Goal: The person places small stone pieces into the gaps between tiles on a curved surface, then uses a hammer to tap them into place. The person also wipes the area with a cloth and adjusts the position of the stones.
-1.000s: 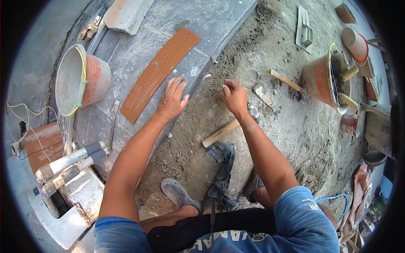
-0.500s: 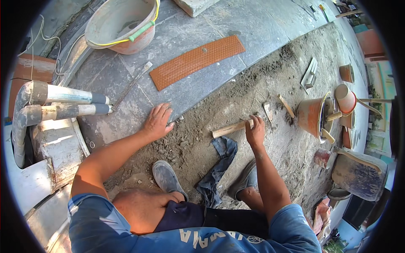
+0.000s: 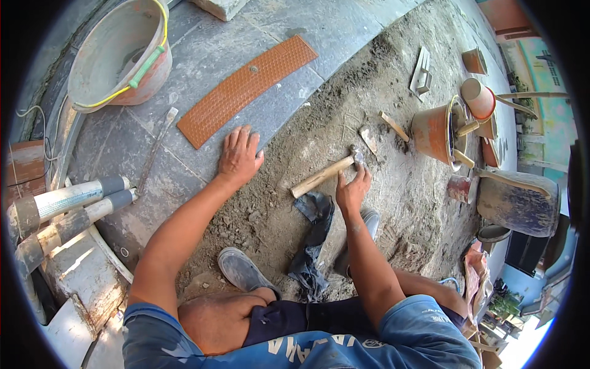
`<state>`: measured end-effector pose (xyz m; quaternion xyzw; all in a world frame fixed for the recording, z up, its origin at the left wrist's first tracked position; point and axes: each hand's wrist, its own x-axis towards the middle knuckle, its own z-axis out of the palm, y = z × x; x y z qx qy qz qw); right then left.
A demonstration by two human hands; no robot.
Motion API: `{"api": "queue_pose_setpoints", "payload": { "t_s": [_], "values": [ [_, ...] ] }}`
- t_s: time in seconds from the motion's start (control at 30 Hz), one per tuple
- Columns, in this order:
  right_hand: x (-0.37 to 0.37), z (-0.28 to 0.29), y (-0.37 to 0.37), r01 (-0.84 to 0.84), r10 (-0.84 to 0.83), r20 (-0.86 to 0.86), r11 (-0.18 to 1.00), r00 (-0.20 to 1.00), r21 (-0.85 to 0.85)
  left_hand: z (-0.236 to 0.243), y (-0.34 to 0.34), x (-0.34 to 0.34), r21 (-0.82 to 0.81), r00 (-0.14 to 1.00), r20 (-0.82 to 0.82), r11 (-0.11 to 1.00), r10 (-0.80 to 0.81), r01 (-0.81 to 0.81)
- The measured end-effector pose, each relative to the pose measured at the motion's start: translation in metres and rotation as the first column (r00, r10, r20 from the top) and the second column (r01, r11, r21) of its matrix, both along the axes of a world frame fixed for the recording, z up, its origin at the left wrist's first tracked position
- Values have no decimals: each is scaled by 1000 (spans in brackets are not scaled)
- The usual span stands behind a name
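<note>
My left hand [image 3: 241,157] lies palm down on the grey tile [image 3: 287,101] near its edge, fingers stretched out, just below the orange dotted strip [image 3: 224,102]. My right hand [image 3: 353,187] has its fingers apart at the steel head of a wooden-handled hammer [image 3: 322,175] lying on the dirt; its fingertips seem to touch the head. A crumpled dark cloth [image 3: 312,240] lies below the hammer. A small dirty blade [image 3: 369,138] and a short wooden-handled tool [image 3: 395,126] lie beyond it.
At left stand a bucket [image 3: 114,55] and white pipes [image 3: 74,200]; a flat bar [image 3: 157,147] lies on the tiles. At right are a notched trowel [image 3: 421,71], a bucket with tools [image 3: 433,135], smaller pails [image 3: 478,95], and a grimy dark container [image 3: 516,206].
My left hand has come down onto the tile edge. My right hand has moved onto the hammer, toward its head end. The view has swung, shifting the surroundings in the picture.
</note>
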<state>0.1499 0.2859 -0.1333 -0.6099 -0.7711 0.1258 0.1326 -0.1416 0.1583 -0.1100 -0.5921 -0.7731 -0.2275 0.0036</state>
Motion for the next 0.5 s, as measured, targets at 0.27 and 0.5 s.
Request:
{"api": "queue_pose_setpoints", "payload": {
  "t_s": [0.27, 0.5],
  "values": [
    [-9, 3, 86, 164, -112, 189, 945, 975, -282, 0, -1, 0, -6, 1000, -11, 1000, -8, 8],
    [39, -26, 91, 65, -82, -41, 949, 996, -308, -1, 12, 9, 2, 1000, -6, 1000, -26, 26]
  ]
}}
